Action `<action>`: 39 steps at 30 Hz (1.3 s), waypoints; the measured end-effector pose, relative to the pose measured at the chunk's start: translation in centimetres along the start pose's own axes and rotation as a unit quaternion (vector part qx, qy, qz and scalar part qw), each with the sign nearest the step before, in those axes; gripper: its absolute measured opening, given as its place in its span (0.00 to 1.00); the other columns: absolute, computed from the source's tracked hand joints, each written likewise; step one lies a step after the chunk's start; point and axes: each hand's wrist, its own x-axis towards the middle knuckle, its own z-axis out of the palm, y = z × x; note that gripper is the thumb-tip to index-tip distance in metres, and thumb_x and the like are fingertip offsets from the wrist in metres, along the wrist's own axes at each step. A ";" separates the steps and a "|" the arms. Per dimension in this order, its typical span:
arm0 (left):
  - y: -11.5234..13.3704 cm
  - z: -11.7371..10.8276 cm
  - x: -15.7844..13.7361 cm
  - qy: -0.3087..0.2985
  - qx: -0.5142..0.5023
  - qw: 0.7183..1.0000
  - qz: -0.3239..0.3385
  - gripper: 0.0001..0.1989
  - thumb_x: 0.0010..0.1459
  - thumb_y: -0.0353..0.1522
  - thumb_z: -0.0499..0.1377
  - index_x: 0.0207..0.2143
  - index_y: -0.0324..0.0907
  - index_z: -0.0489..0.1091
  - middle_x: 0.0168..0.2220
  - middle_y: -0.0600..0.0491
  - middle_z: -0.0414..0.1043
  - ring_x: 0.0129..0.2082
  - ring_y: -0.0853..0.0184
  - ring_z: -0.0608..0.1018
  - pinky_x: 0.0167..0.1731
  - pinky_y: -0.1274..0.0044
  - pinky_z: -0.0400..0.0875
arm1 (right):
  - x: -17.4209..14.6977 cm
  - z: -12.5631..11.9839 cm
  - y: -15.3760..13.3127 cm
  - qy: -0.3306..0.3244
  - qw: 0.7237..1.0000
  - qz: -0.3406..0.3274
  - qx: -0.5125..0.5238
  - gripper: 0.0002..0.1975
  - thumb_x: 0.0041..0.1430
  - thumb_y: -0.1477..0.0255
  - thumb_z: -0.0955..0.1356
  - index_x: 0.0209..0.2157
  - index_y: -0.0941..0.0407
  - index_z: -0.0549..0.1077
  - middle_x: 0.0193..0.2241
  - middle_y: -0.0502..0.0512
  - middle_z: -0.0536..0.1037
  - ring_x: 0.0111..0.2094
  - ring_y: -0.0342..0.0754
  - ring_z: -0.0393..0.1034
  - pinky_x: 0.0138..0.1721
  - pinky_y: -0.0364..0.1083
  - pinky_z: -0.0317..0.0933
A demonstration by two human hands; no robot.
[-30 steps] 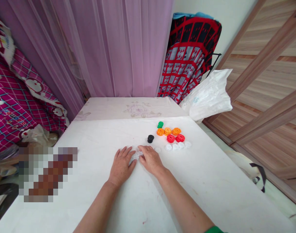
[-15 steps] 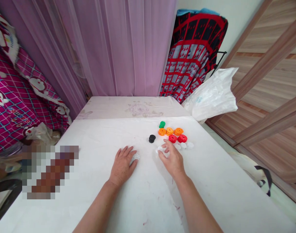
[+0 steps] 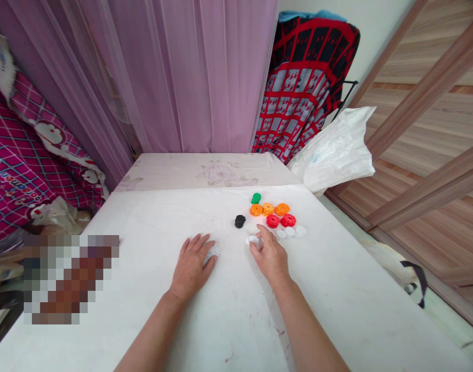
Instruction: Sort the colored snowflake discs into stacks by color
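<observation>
On the white cloth, a small round, white, plastic-looking stack (image 3: 252,239) lies just left of the nearer right hand's (image 3: 272,257) curled fingers, their grip unclear; the left hand (image 3: 192,264), fingers spread, partly covers a translucent whitish cluster (image 3: 214,251).

a purple curtain (image 3: 189,77) hangs in folds beyond the far end of the table (image 3: 143,227). beside it, a red, black and white patterned cloth (image 3: 314,67) drapes near a pale wall (image 3: 371,36). a white plastic bag (image 3: 333,152) sits by the table's far right corner, and wooden doors (image 3: 433,119) line the right. on the left is a magenta plaid blanket (image 3: 54,160) with white cartoon figures.
</observation>
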 end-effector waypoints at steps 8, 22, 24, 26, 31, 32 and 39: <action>0.0 -0.1 0.0 -0.004 -0.005 1.000 -0.005 0.19 0.62 0.38 0.51 0.54 0.45 0.68 0.60 0.49 0.66 0.62 0.55 0.64 0.61 0.55 0.55 | 0.4 0.9 0.2 -0.015 1.000 -0.014 -0.008 0.24 0.55 0.71 0.65 0.55 0.52 0.65 0.42 0.52 0.77 0.33 0.45 0.71 0.33 0.44 0.62; -1.3 0.5 0.3 0.079 -0.116 0.989 -0.054 0.19 0.64 0.36 0.46 0.53 0.45 0.69 0.54 0.49 0.73 0.55 0.61 0.73 0.59 0.59 0.61 | -1.4 1.3 -2.7 0.005 0.988 -0.136 0.076 0.12 0.59 0.74 0.61 0.42 0.53 0.73 0.35 0.51 0.78 0.29 0.43 0.70 0.36 0.42 0.63; -1.8 0.6 0.3 0.101 -0.118 0.986 -0.066 0.19 0.63 0.34 0.47 0.51 0.45 0.70 0.52 0.50 0.74 0.54 0.61 0.73 0.58 0.60 0.64 | -1.9 1.9 -3.9 -0.030 0.982 -0.168 0.079 0.11 0.58 0.75 0.62 0.41 0.53 0.73 0.36 0.51 0.78 0.33 0.44 0.71 0.39 0.43 0.63; -2.0 0.5 0.3 0.107 -0.104 0.986 -0.075 0.18 0.62 0.34 0.48 0.50 0.45 0.71 0.52 0.49 0.74 0.55 0.59 0.73 0.58 0.59 0.64 | -2.2 2.3 -5.1 -0.057 0.978 -0.187 0.074 0.12 0.56 0.76 0.64 0.42 0.53 0.72 0.39 0.52 0.78 0.38 0.47 0.71 0.42 0.44 0.63; -1.9 0.1 0.3 0.069 -0.050 0.994 -0.074 0.20 0.59 0.38 0.55 0.52 0.44 0.70 0.57 0.47 0.70 0.59 0.54 0.68 0.59 0.57 0.60 | -2.2 2.8 -6.8 -0.092 0.976 -0.192 0.050 0.15 0.54 0.75 0.67 0.45 0.53 0.71 0.41 0.52 0.78 0.43 0.51 0.68 0.44 0.48 0.63; -1.8 0.1 0.2 0.060 -0.042 0.995 -0.072 0.20 0.58 0.38 0.56 0.53 0.44 0.69 0.57 0.47 0.69 0.60 0.54 0.67 0.60 0.56 0.59 | -2.2 2.9 -7.0 -0.094 0.977 -0.187 0.045 0.15 0.54 0.74 0.67 0.45 0.53 0.71 0.40 0.52 0.78 0.43 0.51 0.68 0.44 0.48 0.63; -1.7 0.2 0.1 0.053 -0.018 0.996 -0.064 0.20 0.59 0.38 0.55 0.53 0.45 0.69 0.59 0.47 0.67 0.61 0.54 0.66 0.59 0.56 0.58 | -2.0 3.5 -6.9 -0.091 0.981 -0.169 0.027 0.21 0.52 0.75 0.68 0.49 0.52 0.68 0.38 0.51 0.79 0.40 0.50 0.70 0.40 0.46 0.63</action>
